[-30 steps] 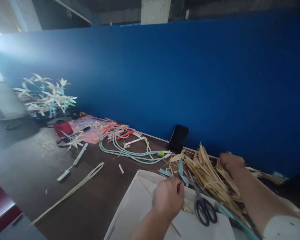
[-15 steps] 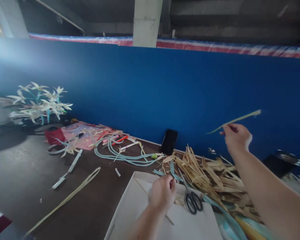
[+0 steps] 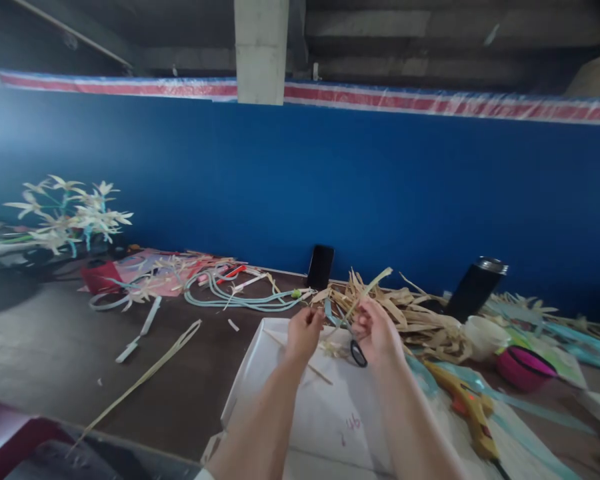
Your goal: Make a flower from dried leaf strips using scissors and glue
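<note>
My right hand [image 3: 379,330] is pinched around a pale dried leaf strip [image 3: 379,279], which slants up and away past the fingers. Close by on the left, my left hand [image 3: 304,332] is closed, its fingertips together; whatever they hold is too small to tell. Both hands hover over a white box [image 3: 337,413]. Scissors with black handles [image 3: 359,354] lie partly hidden behind my right hand. A thin stick [image 3: 321,375] rests on the box below my hands. Behind them spreads a heap of dried husks [image 3: 405,307].
A phone [image 3: 321,267] leans against the blue partition [image 3: 220,187]. On the right are a dark flask [image 3: 477,287], a pink bowl [image 3: 525,368] and a yellow glue gun [image 3: 467,407]. Leftward lie pale blue cords [image 3: 240,303], a looped straw strip [image 3: 145,377] and white flowers [image 3: 80,213].
My right hand has come down and left with the strip, from high at the right to beside my left hand. The view has turned right, bringing the glue gun and bowl in.
</note>
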